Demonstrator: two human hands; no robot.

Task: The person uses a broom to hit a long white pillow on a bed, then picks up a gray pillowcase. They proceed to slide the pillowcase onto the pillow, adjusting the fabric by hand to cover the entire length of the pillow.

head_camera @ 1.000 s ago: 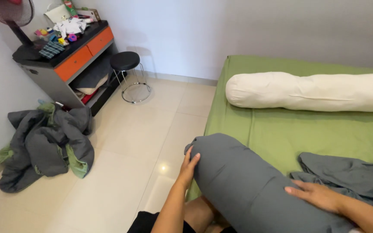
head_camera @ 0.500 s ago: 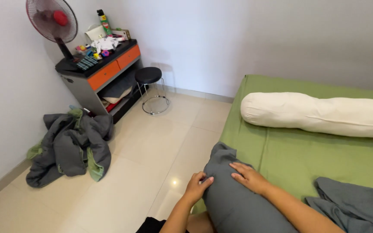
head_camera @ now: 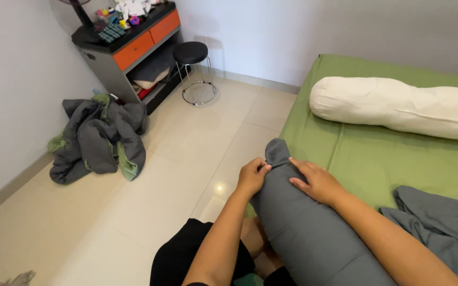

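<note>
Both hands work the end of a grey-covered bolster at the edge of the bed.

The grey bolster [head_camera: 308,228] runs from the lower centre of the frame, across the person's lap, its loose cover tip pointing up-frame over the green bed [head_camera: 377,159]. The left hand [head_camera: 253,177] has its fingers [head_camera: 263,168] pinched closed on the cover's gathered end, apparently to keep the slack fabric taut. The right hand [head_camera: 319,182] lies flat and open on top, steadying the roll, gripping nothing. A white bolster [head_camera: 398,106] rests at upper right.
</note>
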